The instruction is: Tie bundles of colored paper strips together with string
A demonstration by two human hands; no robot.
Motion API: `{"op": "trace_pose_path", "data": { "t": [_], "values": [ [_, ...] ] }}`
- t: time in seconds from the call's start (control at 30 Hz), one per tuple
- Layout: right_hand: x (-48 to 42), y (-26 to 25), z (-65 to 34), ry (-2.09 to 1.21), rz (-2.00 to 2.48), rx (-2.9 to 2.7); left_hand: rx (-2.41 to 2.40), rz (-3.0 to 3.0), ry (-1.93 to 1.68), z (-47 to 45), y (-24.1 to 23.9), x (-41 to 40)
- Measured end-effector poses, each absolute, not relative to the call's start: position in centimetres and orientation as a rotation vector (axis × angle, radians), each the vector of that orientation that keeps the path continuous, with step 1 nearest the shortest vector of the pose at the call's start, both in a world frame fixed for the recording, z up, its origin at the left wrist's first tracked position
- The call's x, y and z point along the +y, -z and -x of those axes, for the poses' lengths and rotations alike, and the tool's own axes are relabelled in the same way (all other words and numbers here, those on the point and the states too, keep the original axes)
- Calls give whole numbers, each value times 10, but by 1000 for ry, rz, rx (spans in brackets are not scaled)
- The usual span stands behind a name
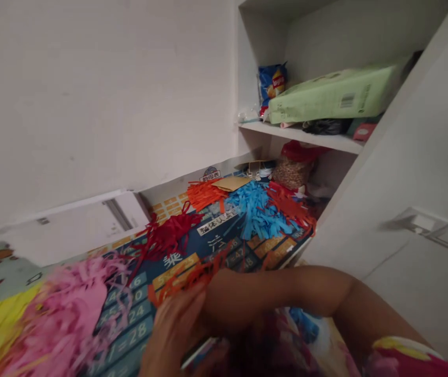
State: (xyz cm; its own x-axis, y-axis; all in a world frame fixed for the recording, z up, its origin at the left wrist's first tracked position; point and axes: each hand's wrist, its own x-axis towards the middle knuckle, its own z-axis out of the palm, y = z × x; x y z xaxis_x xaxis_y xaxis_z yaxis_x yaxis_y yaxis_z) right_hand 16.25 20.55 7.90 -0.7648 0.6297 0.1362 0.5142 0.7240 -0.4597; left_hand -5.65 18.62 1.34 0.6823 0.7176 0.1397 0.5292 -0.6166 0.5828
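Observation:
My left hand (171, 332) is low in the view and blurred, with its fingers up against a bunch of orange paper strips (180, 280) that stick up from it. My right hand (233, 303) comes in from the right with a bent wrist. Its fingers are curled under and hidden, close against the left hand. A thin pale object (200, 352) shows between the two hands; I cannot make out what it is. Both hands hover over a dark blue mat (137, 324) printed with numbers.
Fringed paper lies in piles on the mat: pink (62, 314), dark red (164, 235), orange (204, 193), blue (259, 209) and red-orange (292, 207). A white shelf unit (298, 133) holds a chip bag (271, 84), a green package (334, 97) and a jar (294, 167).

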Motion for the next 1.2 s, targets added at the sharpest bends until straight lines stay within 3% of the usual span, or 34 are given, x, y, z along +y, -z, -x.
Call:
{"op": "trace_pose_path", "data": {
  "t": [0.13,0.27,0.4,0.47,0.57,0.83,0.93,1.0,1.2],
  "values": [
    [195,-109,-178,-594,876,-2630,1098,-2509,-644,55,-53,187],
    [225,-111,-194,-1080,958,-2285,1239,-2422,-592,88,-72,198],
    [251,-92,-186,-1654,1087,-1743,1745,-2566,-1027,106,-83,181],
    [259,-83,-179,-1853,1097,-1446,1600,-2777,-1103,92,-78,165],
    [270,-72,-169,-1949,1048,-1217,1206,-3121,-911,64,-60,162],
    [266,-64,-160,-1440,1143,-1400,1456,-2928,-998,81,-36,227],
    [223,-64,-144,-995,956,-1675,1759,-2777,-853,90,-46,232],
    [192,-55,-123,-922,787,-1993,1842,-2725,-748,90,-54,230],
    [186,-6,-49,-563,1187,-2137,1957,-2682,-685,85,-69,205]
  ]
}}
